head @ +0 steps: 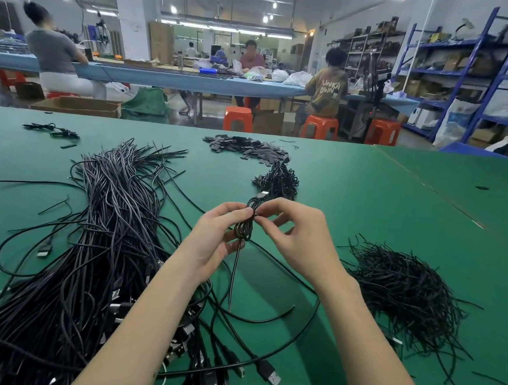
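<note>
Though aloft, coiled cable between both hands.

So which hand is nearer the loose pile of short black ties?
Right. The right hand is just left of the tie pile; the left hand is farther left.

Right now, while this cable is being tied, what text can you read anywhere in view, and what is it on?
"UNKN OWN", in two rows: on the back of the tan shirt of a person seated at the far table.
Blue print on the white sack at the right: too blurred to read.
Cardboard boxes on the blue shelving: no label legible.
Coiled cable: no marking shows.
</note>
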`<state>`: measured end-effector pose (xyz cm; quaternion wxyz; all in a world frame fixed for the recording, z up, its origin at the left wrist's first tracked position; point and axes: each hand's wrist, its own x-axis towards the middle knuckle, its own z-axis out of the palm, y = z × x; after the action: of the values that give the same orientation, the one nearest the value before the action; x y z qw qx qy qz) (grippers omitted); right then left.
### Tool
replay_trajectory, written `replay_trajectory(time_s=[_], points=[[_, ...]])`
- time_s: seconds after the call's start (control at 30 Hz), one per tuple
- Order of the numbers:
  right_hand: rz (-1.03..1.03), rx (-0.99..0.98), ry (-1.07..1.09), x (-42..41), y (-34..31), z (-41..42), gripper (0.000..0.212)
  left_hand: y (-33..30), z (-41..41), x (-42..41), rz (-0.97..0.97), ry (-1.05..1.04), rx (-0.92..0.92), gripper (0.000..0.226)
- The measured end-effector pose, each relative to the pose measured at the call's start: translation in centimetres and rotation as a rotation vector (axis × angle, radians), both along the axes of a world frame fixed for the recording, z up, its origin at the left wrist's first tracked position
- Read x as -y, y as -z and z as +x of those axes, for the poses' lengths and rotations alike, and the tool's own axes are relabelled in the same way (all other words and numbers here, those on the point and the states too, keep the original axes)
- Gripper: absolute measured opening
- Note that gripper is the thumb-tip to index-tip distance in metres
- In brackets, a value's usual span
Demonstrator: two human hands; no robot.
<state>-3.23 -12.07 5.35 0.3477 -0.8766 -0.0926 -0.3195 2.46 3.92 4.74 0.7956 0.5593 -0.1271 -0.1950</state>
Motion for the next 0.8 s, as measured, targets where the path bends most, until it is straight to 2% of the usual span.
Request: replay_trajectory(time_s=[0.17,0.23,0.3,0.37,0.4,0.43,0.47,0.5,0.6,0.63,0.7,0.8], points=[[-0.008,0.024,0.041,0.5,0.5,-0.3,0.004,0.3,-0.2,0.1,0.048,-0.003,0.031,0.011],[0.168,-0.11,0.018,0.3,0.2,-0.4,0.008,0.5,-0.2,0.1,0.066,-0.03,0.082,0.012],[0.597,-0.374,-0.095,0.2,-0.7,-0.6,0.01,0.6,-0.2,0.1,0.079,-0.037,0.166,0.013],[1.167,-0.722,-0.245,0.1,-1.3,-0.9,0.007,0.4,-0.4,0.3,0.082,-0.01,0.237,0.014],[1.41,-0.818,-0.299,0.1,-1.4,-1.0,0.006,0.4,-0.4,0.3,0.078,-0.001,0.257,0.014],[1.546,-0.855,-0.33,0.0,-1.2,-1.0,0.006,0.4,-0.4,0.4,0.071,-0.001,0.263,0.015],[1.57,-0.864,-0.336,0.0,-1.0,-0.9,0.008,0.5,-0.4,0.4,0.065,-0.009,0.257,0.015],[1.462,-0.841,-0.296,-0.1,-0.8,-0.7,0.011,0.6,-0.3,0.4,0.063,-0.028,0.244,0.015],[0.826,-0.607,-0.046,-0.3,-0.4,-0.2,0.02,0.8,-0.1,0.2,0.056,-0.101,0.178,0.015],[0.727,-0.522,-0.022,-0.4,-0.3,-0.2,0.02,0.8,0.0,0.2,0.048,-0.115,0.159,0.016],[0.679,-0.433,-0.098,-0.6,0.1,-0.1,0.02,0.8,0.0,0.3,0.031,-0.115,0.14,0.017],[0.714,-0.418,-0.156,-1.0,0.4,-0.2,0.024,1.0,0.0,0.4,0.015,-0.128,0.132,0.017]])
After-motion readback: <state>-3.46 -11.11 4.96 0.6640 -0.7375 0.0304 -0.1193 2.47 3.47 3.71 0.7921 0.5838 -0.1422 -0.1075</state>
